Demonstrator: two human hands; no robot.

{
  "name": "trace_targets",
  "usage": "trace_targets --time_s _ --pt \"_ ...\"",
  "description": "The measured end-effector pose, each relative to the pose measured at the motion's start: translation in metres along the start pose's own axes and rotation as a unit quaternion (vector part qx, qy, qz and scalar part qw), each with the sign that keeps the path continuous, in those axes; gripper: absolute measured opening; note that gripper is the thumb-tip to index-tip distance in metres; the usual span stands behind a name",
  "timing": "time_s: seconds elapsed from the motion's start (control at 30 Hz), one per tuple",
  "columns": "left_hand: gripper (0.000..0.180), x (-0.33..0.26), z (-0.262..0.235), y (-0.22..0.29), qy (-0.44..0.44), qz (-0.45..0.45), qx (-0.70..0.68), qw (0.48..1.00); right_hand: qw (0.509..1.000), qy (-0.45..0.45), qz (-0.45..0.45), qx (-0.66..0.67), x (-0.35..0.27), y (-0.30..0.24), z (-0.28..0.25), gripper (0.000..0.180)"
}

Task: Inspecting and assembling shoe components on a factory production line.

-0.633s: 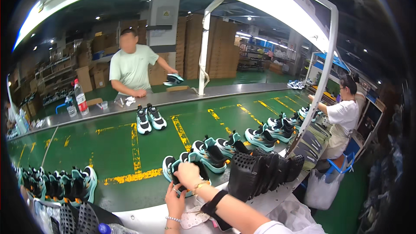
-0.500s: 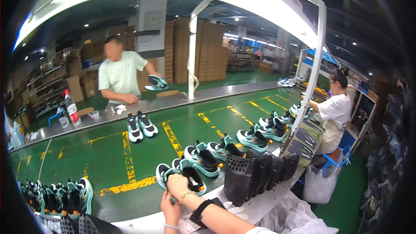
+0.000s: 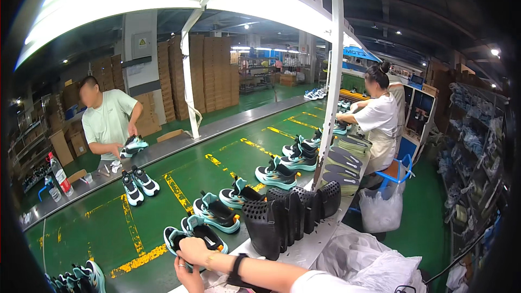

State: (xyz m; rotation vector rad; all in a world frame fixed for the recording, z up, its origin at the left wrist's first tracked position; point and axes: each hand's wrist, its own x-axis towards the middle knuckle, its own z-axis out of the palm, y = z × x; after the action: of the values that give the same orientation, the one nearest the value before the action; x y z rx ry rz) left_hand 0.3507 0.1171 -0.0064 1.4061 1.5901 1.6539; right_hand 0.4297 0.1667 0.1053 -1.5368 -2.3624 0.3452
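At the near edge of the green conveyor, my right hand (image 3: pixel 194 250) curls over a black and mint sneaker (image 3: pixel 172 237), covering much of it. Just below, my left hand (image 3: pixel 188 278) has its fingers closed on the same sneaker's near end; what the fingertips pinch is partly hidden. Beside them stands another such sneaker (image 3: pixel 202 233), its opening facing up. More sneakers (image 3: pixel 216 212) follow in a line towards the far right. Close to my right forearm, several black perforated shoe-shaped forms (image 3: pixel 262 228) stand upright on the white ledge.
A white post (image 3: pixel 329 97) rises beside grey-green insoles (image 3: pixel 343 165). Across the belt a person (image 3: pixel 111 122) handles a sneaker; another person (image 3: pixel 377 116) works at the right. White plastic bags (image 3: pixel 369 260) lie at lower right. More sneakers (image 3: pixel 81 276) stand at lower left.
My view has swung right, so the scene sits further left. My hands stay at the sneaker. The person across has brought a raised sneaker down between both hands.
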Motion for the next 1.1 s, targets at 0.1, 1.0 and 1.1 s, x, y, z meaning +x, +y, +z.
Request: trace_targets --time_s 0.1,1.0,1.1 --pt "0.036 0.002 0.007 0.011 -0.033 -0.001 -0.017 0.999 0.994 0.067 -0.068 0.049 -0.067 0.012 -0.051 0.028" --pt "0.044 0.016 0.021 0.096 -0.085 0.139 0.245 0.956 0.954 0.271 0.010 0.128 -0.158 0.076 -0.220 0.048" --pt "0.039 -0.004 0.041 0.081 -0.097 0.223 0.387 0.890 0.999 0.032 0.023 -0.002 -0.108 0.044 -0.175 0.044"
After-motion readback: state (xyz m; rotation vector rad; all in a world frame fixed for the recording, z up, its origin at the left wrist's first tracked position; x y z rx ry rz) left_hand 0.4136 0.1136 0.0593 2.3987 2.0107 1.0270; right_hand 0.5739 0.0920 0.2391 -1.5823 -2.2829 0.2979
